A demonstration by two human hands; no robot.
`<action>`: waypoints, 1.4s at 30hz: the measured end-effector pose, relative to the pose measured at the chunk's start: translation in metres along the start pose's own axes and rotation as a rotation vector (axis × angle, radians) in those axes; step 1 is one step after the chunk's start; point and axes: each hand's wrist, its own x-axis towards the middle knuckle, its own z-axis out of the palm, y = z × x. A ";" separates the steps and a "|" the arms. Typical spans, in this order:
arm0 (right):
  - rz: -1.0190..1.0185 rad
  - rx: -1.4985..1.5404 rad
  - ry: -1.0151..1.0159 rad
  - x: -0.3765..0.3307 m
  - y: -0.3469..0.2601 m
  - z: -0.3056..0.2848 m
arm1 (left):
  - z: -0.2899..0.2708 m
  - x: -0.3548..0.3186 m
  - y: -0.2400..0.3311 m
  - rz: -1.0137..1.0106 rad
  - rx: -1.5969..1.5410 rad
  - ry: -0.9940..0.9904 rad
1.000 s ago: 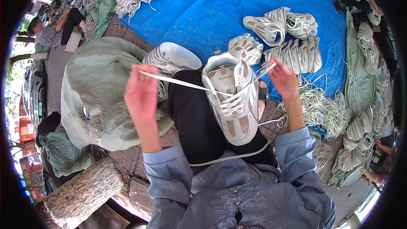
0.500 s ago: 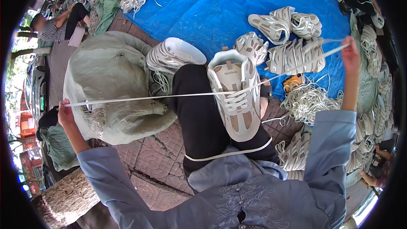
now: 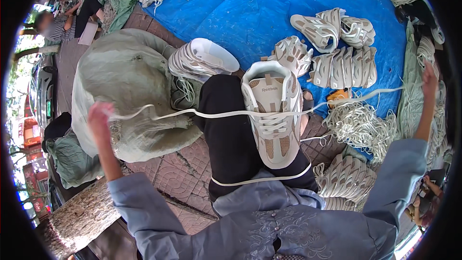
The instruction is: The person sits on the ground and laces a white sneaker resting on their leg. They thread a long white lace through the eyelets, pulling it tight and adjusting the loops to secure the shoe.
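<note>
A beige and white sneaker upper [image 3: 265, 92] without a sole lies across my knees, its toe toward me, its front partly laced. A long white shoelace [image 3: 211, 114] passes over its tongue area and runs out to both sides in slack waves. At the far left my left hand [image 3: 100, 119], somewhat blurred, is closed on one end of it. My right hand [image 3: 429, 81], raised at the far right, has its fingers closed at the other end, which looks thin and smeared there. A pale cord [image 3: 262, 180] loops around my thighs.
Left of my knees bulges a large pale sack [image 3: 122, 91] with stacked uppers [image 3: 204, 58] against it. A blue tarp [image 3: 231, 14] carries several uppers [image 3: 344, 67]. Loose laces [image 3: 361, 123] are heaped at right, above more uppers [image 3: 346, 178]. Another person [image 3: 62, 24] sits far left.
The shoelace was stretched taut and now hangs slack and wavy. My left hand has come inward to the right; my right hand has moved farther right and slightly lower.
</note>
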 end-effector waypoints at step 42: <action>0.436 0.041 -1.028 -0.304 -0.006 0.431 | 0.286 -0.187 0.016 1.165 1.000 -0.549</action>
